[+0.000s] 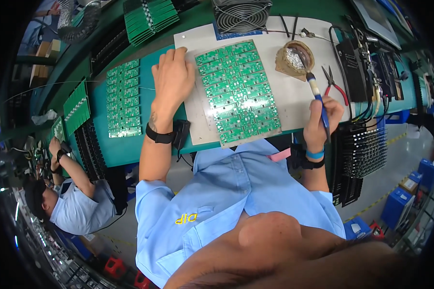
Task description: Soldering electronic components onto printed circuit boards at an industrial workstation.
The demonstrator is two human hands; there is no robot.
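Observation:
My right hand [323, 121] is closed round the blue handle of a soldering iron [315, 91]. The iron's tip reaches into a round tan tip-cleaner pot [309, 54] with silvery metal shavings inside. My left hand [172, 77] rests with curled fingers at the left edge of the white sheet, beside a large green circuit board panel [238, 94]. A thin solder wire [147, 88] comes in from the left and disappears under that hand; its end is hidden. The panel lies flat between my hands, its rows filled with small parts.
Another green panel [124, 98] lies on the teal mat to the left. A fan [242, 17] stands at the back. Red-handled pliers [333, 85] lie right of the pot, near black boxes and cables [354, 62]. At the left, a co-worker [79, 202] holds a board.

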